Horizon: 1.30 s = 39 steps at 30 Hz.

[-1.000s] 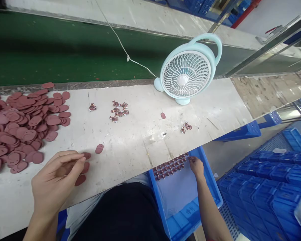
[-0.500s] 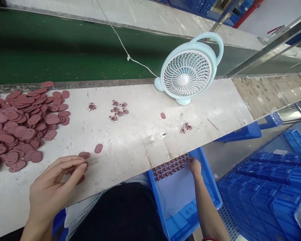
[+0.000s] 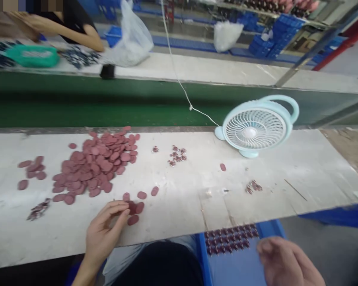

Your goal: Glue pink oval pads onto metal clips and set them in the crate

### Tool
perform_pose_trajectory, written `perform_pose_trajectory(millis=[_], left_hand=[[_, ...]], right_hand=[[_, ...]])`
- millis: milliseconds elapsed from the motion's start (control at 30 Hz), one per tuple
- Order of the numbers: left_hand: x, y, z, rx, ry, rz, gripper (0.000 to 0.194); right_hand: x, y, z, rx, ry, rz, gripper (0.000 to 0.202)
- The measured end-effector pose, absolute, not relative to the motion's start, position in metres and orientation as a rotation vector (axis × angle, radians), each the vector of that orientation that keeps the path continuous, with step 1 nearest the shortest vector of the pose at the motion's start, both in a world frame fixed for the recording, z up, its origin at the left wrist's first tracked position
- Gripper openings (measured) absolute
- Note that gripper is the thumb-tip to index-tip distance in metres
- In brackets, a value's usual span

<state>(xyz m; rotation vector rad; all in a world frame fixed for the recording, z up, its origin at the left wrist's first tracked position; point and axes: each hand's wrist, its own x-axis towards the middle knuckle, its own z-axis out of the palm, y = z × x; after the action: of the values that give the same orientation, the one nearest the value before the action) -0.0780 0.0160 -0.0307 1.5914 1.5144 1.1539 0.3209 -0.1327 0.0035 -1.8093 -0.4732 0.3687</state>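
My left hand (image 3: 107, 228) is closed in a pinch over the table, with a dark red oval disc (image 3: 131, 207) at its fingertips. Loose discs of the same kind lie around it, one of them a flat oval (image 3: 133, 220) just below. A large heap of discs (image 3: 89, 167) spreads beyond that hand. My right hand (image 3: 286, 258) is smeared by motion, its fingers curled, beside the blue tray (image 3: 208, 264). Rows of small dark red pieces with shiny metal parts (image 3: 228, 239) fill the tray's far end. Whether the right fingers hold anything cannot be seen.
A pale blue fan (image 3: 253, 129) stands at the table's far edge, its white cord (image 3: 181, 87) running upward. Small clusters of metal-and-red parts (image 3: 177, 155) dot the white table (image 3: 179, 210). A thin stick (image 3: 295, 189) lies rightward. Across the green divider sits another person (image 3: 74, 31).
The view has swung up and left, bringing the whole heap and the other person into sight. My right hand has come away from the rows in the tray. The left hand stays pinched by the discs.
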Motion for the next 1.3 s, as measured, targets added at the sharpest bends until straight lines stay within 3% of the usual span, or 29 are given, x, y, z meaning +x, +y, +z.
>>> perform_pose_trajectory(millis=[100,167,333,467,833,1033,1300], left_hand=[[-0.078,0.017,-0.028,1.581,1.482,1.172,0.007],[-0.077,0.016,-0.023,1.593,1.425,1.166,0.008],[-0.075,0.005,-0.017,1.600,1.291,1.180,0.013],[-0.075,-0.003,-0.024,1.535,1.291,1.214,0.012],[-0.083,0.007,-0.025,1.515,1.299,1.229,0.010],[-0.077,0.015,-0.023,1.540,1.248,1.183,0.012],[-0.050,0.037,-0.006,2.074,1.323,0.687,0.023]], right_hand=[[0.244,-0.075,0.028,-1.549,-1.393,0.758,0.013],[0.206,-0.014,0.027,-1.537,-1.856,0.669,0.020],[0.170,0.134,-0.009,-1.626,-2.092,0.387,0.053],[0.160,0.180,-0.026,-1.653,-2.298,0.277,0.068],[0.185,0.176,-0.039,-1.903,-2.355,0.118,0.072],[0.190,0.126,-0.046,-1.928,-2.349,0.114,0.069],[0.189,0.039,-0.054,-1.977,-2.250,0.186,0.070]])
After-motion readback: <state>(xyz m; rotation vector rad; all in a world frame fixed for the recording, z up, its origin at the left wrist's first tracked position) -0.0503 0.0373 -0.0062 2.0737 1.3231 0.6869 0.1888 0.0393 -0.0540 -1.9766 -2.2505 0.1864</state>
